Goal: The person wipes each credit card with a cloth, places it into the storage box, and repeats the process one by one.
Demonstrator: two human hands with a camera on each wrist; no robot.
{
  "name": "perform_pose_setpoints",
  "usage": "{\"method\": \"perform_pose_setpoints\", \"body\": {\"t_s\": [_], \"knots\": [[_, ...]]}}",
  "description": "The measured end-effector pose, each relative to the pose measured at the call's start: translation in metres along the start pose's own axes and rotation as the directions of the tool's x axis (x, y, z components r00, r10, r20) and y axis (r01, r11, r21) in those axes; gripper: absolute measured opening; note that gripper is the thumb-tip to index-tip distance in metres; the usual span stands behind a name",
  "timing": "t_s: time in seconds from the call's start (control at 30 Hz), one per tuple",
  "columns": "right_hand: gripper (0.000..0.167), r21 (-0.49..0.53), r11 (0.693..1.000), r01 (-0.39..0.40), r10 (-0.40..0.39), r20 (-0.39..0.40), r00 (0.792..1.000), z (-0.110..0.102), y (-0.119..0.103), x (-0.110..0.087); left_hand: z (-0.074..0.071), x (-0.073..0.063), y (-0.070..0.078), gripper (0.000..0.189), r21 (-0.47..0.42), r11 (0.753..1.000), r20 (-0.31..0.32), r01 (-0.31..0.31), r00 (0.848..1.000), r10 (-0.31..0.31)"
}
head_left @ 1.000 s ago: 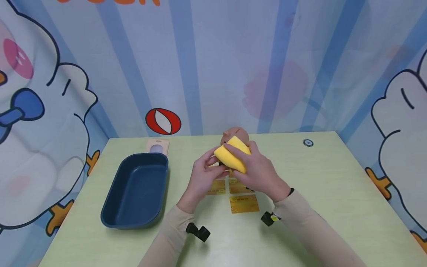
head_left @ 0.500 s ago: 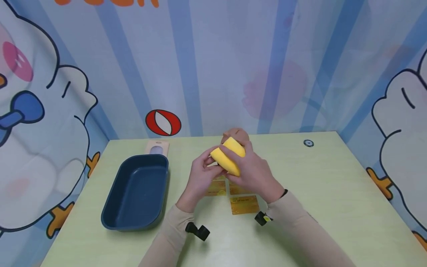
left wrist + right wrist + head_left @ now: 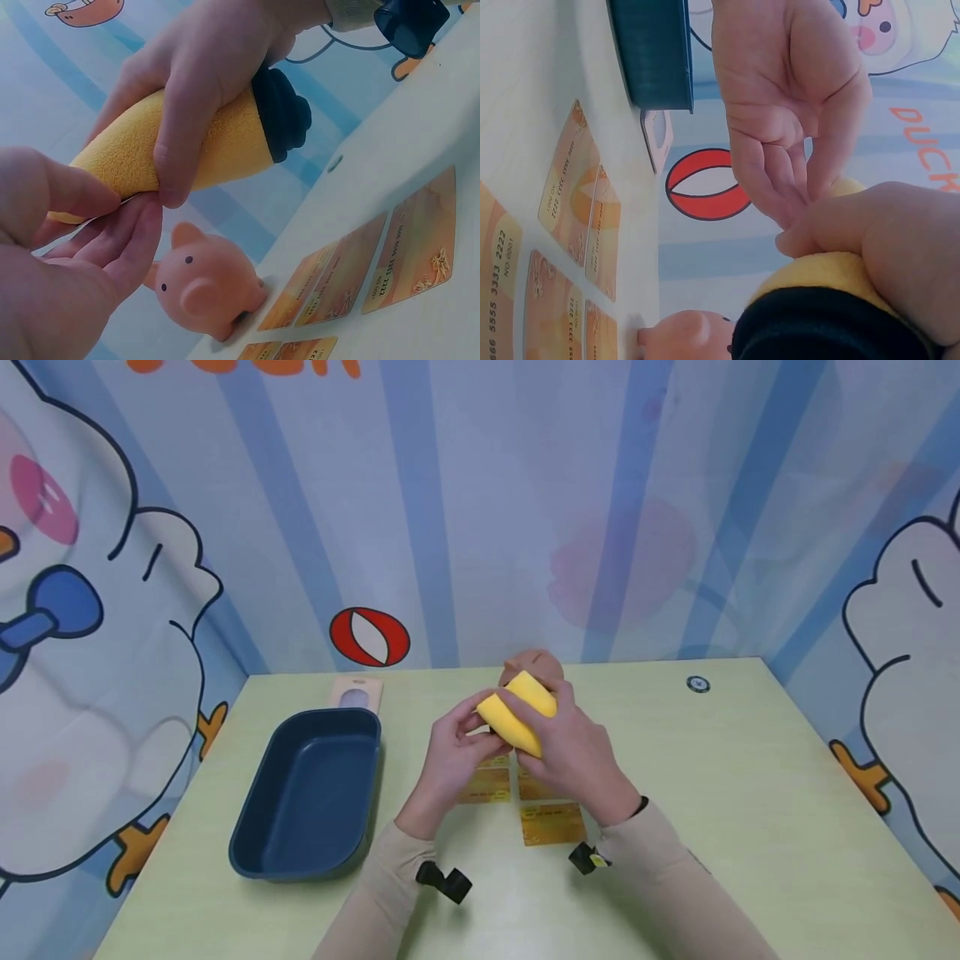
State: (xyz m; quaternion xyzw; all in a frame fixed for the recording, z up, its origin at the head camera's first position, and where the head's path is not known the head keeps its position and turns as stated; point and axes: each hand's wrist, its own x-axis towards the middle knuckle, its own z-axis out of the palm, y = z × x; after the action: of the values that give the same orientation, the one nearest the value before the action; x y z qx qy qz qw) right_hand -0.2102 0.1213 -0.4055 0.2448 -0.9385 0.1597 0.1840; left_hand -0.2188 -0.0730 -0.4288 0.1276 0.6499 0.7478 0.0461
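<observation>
My right hand [image 3: 583,750] grips a yellow, fuzzy cloth-like thing [image 3: 217,146] held above the table. A dark, ridged part [image 3: 281,112] shows at one end; what it is I cannot tell. With thumb and fingers, my left hand [image 3: 453,747] pinches the other end of the yellow thing. Just behind both hands sits a pink piggy bank [image 3: 202,277], half hidden in the head view. Below them, several orange-gold cards [image 3: 551,824] lie in rows on the table, some covered by the hands.
A deep blue tray [image 3: 243,814] stands at the left of the table [image 3: 712,760]. Behind it lies a flat pinkish box [image 3: 356,693]. A small round dark disc [image 3: 698,684] rests at the back right. A cartoon-printed curtain [image 3: 495,510] surrounds the table's back and sides.
My right hand has shifted a little left and tilted the yellow thing, so its folded end shows more. The left hand keeps its place. Tray, cards and disc have stayed put.
</observation>
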Motion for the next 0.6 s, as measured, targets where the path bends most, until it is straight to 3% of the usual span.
{"method": "perform_pose_setpoints", "body": {"t_s": [0.6], "knots": [[0.079, -0.015, 0.999, -0.039, 0.039, 0.014, 0.999, -0.008, 0.003, -0.002, -0.002, -0.005, 0.011, 0.065, 0.056, 0.998, -0.078, 0.010, 0.997, -0.006]]}}
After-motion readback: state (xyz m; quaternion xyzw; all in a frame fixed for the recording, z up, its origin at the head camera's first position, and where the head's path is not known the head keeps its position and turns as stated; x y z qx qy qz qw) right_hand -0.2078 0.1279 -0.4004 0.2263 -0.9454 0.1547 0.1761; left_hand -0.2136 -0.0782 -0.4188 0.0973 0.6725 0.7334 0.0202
